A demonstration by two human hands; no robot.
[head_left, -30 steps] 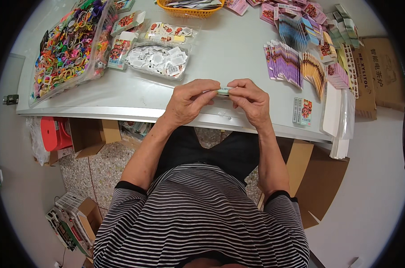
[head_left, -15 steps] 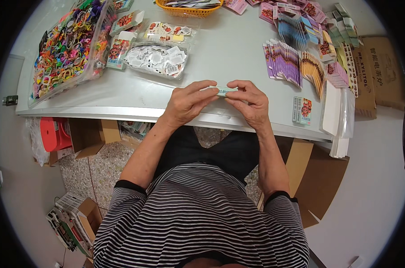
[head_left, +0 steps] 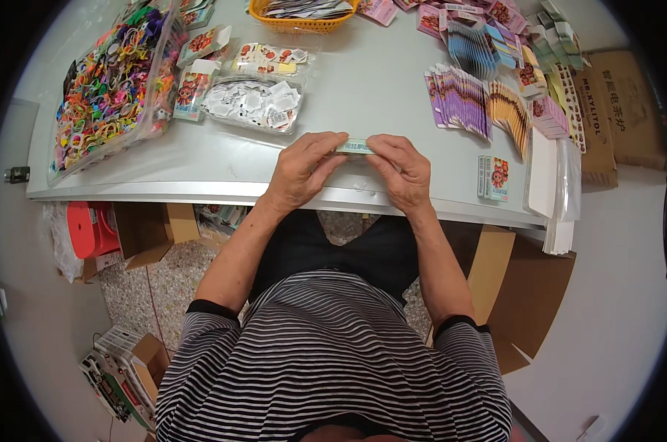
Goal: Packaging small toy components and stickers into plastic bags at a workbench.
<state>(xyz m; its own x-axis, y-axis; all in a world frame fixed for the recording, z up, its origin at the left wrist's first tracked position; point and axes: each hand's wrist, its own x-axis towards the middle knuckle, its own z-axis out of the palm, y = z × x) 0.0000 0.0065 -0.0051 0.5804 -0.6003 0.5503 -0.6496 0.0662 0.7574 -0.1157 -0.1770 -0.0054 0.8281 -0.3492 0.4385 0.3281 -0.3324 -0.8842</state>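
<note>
A small pale-green cardboard box is held level above the table's front part, one narrow side facing up. My left hand pinches its left end between thumb and fingers. At the other end, my right hand grips it the same way. The fingers cover both ends of the box, so its end flaps are hidden. To the right, a few similar small boxes stand close together near the table edge. Left of my hands lies a clear tray of white paper slips.
A large clear bin of colourful small trinkets fills the left side. Purple folded cards and orange ones fan out at right. A yellow basket stands at the back. Open cartons sit below the table.
My fingers have spread outward along the box, so more of its narrow printed side shows. Both hands still hold it. The view has shifted slightly.
</note>
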